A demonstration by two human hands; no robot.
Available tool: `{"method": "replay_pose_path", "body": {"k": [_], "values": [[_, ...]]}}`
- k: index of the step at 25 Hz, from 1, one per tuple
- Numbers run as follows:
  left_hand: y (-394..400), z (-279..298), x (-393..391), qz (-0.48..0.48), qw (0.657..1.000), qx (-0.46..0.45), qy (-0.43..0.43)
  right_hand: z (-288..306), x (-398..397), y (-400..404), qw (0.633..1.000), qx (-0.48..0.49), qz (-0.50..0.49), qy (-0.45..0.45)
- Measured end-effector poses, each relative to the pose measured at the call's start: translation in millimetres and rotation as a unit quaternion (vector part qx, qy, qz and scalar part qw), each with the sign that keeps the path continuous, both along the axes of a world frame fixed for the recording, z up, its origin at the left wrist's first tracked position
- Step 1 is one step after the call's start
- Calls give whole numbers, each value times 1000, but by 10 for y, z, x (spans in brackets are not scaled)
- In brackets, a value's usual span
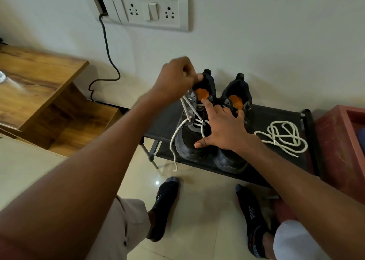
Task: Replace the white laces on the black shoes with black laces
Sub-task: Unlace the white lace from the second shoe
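Pale wall with a socket panel [150,9] and a hanging cable [107,48] stood behind a low dark rack [276,119], which served as my tabletop. On it sat the two black shoes, toes toward me, heels near the wall. My left grip [177,77] was raised above the left shoe [194,139], fingers curled and pinching the white lace [186,109], which ran taut from my fingers down to the upper eyelets; its free end [173,151] hung over the front edge of the rack. Only the lowest rows looked threaded. My right grip [223,129] lay spread and flat across the shoes, fingers straight, thumb on the left toe, holding nothing and steadying the pair. The right shoe [235,99] showed no lace that I could make out; a second white lace [282,137] lay in a loose coil on the rack to its right, apart from the shoes. I saw no black laces anywhere in view. A wooden shelf unit [39,93] stood to the left and a red box [343,141] to the right.

Step in hand, as I judged it: unlacing the left shoe, roughly midway through removal. The next move called for a steady upward pull through the remaining eyelets while my right grip kept the shoe from lifting.
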State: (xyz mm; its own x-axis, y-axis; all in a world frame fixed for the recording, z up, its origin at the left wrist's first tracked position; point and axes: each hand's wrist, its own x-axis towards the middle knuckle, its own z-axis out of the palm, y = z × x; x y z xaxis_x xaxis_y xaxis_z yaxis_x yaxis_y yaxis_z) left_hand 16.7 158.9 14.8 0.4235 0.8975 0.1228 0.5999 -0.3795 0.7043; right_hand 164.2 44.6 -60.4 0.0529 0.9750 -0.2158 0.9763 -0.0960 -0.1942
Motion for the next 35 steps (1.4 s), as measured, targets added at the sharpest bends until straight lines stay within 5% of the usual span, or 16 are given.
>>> {"method": "replay_pose_path", "body": {"k": [4, 8, 11, 13, 15, 17, 19, 21, 25, 30, 35], "values": [[-5, -241, -50, -125, 936, 17, 327, -13, 8, -14, 1000, 5, 3, -2], [-95, -244, 63, -77, 934, 81, 338, -4, 2, -3, 1000, 0, 2, -3], [-77, -65, 86, -8, 980, 42, 195, 8, 0, -5, 1000, -3, -1, 7], [-60, 163, 53, 56, 997, 34, -47, 8, 9, -11, 1000, -2, -1, 7], [-56, 388, -13, 88, 953, 7, -288, 4, 17, -11, 1000, 0, -3, 7], [-45, 458, -63, 96, 926, -28, -363, -1, 11, -5, 1000, 0, -2, 8], [17, 308, -79, 95, 967, 4, -236, 0, 5, -5, 1000, 0, 1, 10], [59, 59, -82, 18, 1000, 24, 0, 1, 3, -8, 1000, 1, 1, 13], [-15, -332, -57, -125, 946, -2, 298, 3, -1, -16, 1000, -3, 2, 4], [-33, -443, -3, -145, 929, -5, 342, 24, 11, -27, 1000, -8, 0, 2], [-87, -283, 126, -123, 968, 23, 220, 39, -19, -14, 1000, -5, -6, 17]]}}
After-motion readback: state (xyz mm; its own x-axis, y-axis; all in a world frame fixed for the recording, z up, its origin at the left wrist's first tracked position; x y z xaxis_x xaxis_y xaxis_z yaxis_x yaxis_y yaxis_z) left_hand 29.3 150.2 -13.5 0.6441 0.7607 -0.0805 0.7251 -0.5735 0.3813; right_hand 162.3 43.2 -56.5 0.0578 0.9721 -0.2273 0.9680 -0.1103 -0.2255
